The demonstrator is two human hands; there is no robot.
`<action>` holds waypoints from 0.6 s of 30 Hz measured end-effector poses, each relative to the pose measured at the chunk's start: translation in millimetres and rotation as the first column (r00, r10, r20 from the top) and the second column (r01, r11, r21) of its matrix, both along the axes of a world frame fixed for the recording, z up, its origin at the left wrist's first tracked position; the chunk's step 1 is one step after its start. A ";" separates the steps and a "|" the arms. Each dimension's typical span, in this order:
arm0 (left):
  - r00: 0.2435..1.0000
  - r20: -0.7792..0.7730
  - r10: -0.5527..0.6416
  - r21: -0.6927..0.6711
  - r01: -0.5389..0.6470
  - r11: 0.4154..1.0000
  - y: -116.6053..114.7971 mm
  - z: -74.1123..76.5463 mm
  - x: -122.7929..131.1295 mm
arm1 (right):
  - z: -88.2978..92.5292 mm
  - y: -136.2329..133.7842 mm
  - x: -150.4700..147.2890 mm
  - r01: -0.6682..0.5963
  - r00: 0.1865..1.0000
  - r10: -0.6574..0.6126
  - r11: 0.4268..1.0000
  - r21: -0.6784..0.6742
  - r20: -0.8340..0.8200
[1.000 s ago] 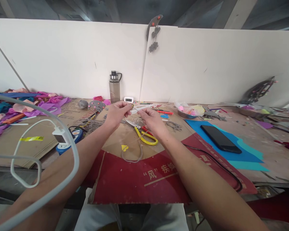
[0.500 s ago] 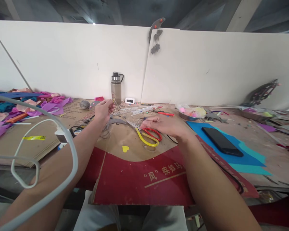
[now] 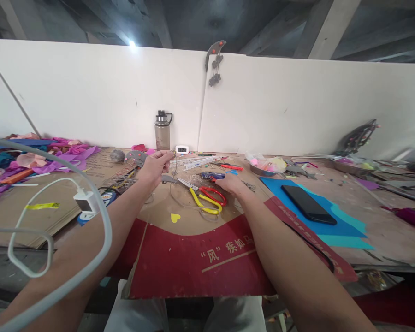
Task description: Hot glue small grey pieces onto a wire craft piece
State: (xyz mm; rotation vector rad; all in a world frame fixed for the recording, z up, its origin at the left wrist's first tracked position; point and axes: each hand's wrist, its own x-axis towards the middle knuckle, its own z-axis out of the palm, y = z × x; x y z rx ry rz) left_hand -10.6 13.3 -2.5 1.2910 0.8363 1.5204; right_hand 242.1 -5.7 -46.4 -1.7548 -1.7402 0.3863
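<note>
My left hand (image 3: 158,168) is raised over the cardboard, its thumb and fingertips pinched on a thin grey string (image 3: 174,184) that hangs down and trails over the board. A small bit at the pinched end is too tiny to make out. My right hand (image 3: 232,184) closes around the rear of a dark blue tool that looks like a glue gun (image 3: 212,175); its grip is hidden by the fingers. Just below that hand lie scissors (image 3: 207,199) with red and yellow handles, blades slightly apart. Nearer me a yellow paper heart (image 3: 174,217) rests flat.
A bottle (image 3: 162,133) and small white clock (image 3: 182,150) stand by the white partition. To the right, a black phone (image 3: 307,204) lies on blue sheets, beyond a bowl of bits (image 3: 264,166). A white cable (image 3: 105,226) loops across the left foreground. Coloured scraps (image 3: 55,154) pile far left.
My right hand has moved from above the scissors and closed on the blue glue gun, now plainly visible. My left hand stays pinched, with the string now hanging visibly. The view has shifted slightly.
</note>
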 end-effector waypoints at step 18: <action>1.000 -0.024 0.019 -0.056 -0.020 0.998 -0.9 -1.3 0.3 | 40.0 -55.0 -56.4 -0.296 0.776 0.455 0.874 0.385 -0.436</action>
